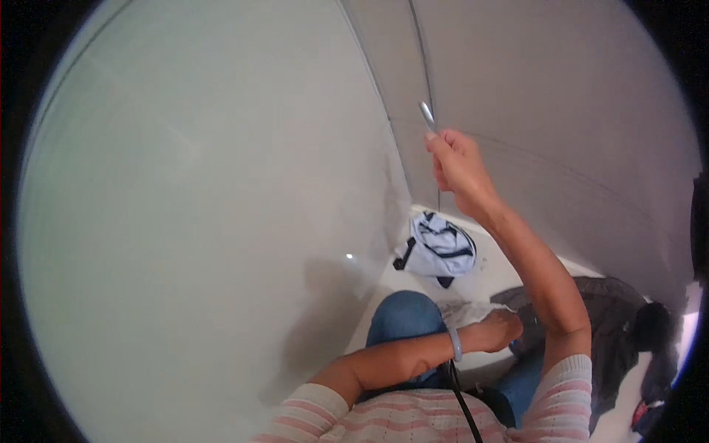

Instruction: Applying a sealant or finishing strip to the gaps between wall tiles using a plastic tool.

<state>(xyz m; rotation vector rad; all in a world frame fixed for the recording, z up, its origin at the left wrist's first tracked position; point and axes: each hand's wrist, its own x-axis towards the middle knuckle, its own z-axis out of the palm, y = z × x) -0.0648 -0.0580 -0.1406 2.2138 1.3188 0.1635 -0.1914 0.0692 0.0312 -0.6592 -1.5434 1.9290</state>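
Note:
My right hand is raised in front of the grey wall panel, its fingers closed round a slim silvery metal tool. The tool's tip points up and away, close to the dark vertical seam; its exact kind does not show. Low over my lap, my left hand is curled with the knuckles up, and a pale grey bangle circles that wrist. Next to it lies a crumpled whitish sheet, thin and partly see-through. What the left fingers hold, if anything, is hidden.
A large pale, glossy wall fills the left and meets the grey panel at a corner. At its foot, a white bag with dark straps lies on the pale floor. Dark grey fabric spreads beside my right arm.

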